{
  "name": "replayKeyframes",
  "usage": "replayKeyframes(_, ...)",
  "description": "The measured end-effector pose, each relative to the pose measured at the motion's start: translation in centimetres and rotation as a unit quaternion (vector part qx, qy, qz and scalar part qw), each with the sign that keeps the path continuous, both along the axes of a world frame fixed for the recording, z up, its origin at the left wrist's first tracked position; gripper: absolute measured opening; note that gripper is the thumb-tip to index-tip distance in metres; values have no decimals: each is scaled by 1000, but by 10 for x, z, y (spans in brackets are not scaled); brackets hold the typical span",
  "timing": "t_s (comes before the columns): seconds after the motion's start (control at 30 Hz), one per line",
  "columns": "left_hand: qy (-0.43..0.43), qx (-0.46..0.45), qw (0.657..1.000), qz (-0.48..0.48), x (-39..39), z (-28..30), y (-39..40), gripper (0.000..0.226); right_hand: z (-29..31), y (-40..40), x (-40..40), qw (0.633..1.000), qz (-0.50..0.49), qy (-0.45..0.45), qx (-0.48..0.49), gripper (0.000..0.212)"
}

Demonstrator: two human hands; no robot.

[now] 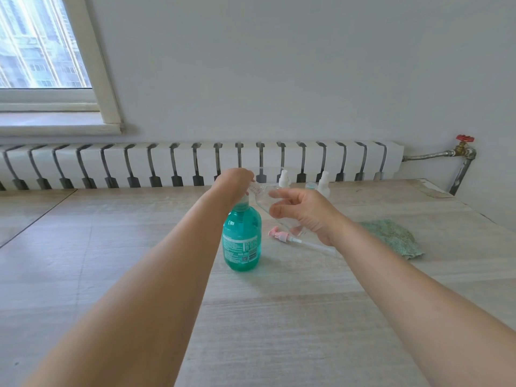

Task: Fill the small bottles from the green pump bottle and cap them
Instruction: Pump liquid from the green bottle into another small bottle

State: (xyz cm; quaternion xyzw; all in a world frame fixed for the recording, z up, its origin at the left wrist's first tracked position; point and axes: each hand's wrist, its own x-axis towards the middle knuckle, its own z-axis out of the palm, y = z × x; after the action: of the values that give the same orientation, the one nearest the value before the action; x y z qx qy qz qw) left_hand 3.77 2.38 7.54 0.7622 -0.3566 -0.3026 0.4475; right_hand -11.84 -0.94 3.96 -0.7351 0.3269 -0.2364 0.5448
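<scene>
The green pump bottle [241,239] stands upright on the wooden table [279,317]. My left hand [234,182] rests closed on top of its pump head, hiding it. My right hand [304,212] holds a clear, empty small bottle [264,199] tilted, its threaded neck up against the pump under my left hand. A pink pump cap [282,236] with a long clear tube lies on the table just below my right hand. Two small white-capped spray bottles [284,178] [324,181] stand behind, near the table's far edge.
A green cloth [393,238] lies to the right on the table. A white radiator [195,163] runs along the wall behind, with a pipe and red valve [465,138] at the right. A window [42,51] is at the upper left.
</scene>
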Motion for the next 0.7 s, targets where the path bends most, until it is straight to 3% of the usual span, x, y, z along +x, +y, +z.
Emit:
replayKeyframes(0.07,-28,26,999,-7,-1,-3,-1,33,-1,-1,0,1000,5,0,1,49)
replayKeyframes(0.17,-73,59,995,35,-2,-3,1,7,-5,-2,1,1000,5,-1,2,48)
replayKeyframes(0.3,-73,92,992,39,2,-8,-2,20,-7,-3,1,1000,10,4,4,50)
replayKeyframes(0.4,-36,30,999,21,3,-12,-2,23,-6,-2,1,1000,6,3,3,49)
replayKeyframes(0.5,-4,12,999,46,7,-13,-6,9,-4,-2,1,1000,5,3,5,49)
replayKeyframes(0.57,-8,-4,999,45,6,-13,-5,22,-4,-2,0,1000,5,3,4,49)
replayKeyframes(0.63,6,-18,1000,11,9,-12,-5,14,-4,-2,1,1000,0,-1,5,48)
replayKeyframes(0.7,13,-32,999,18,9,-9,-3,25,-4,-1,1,1000,-7,-11,12,49)
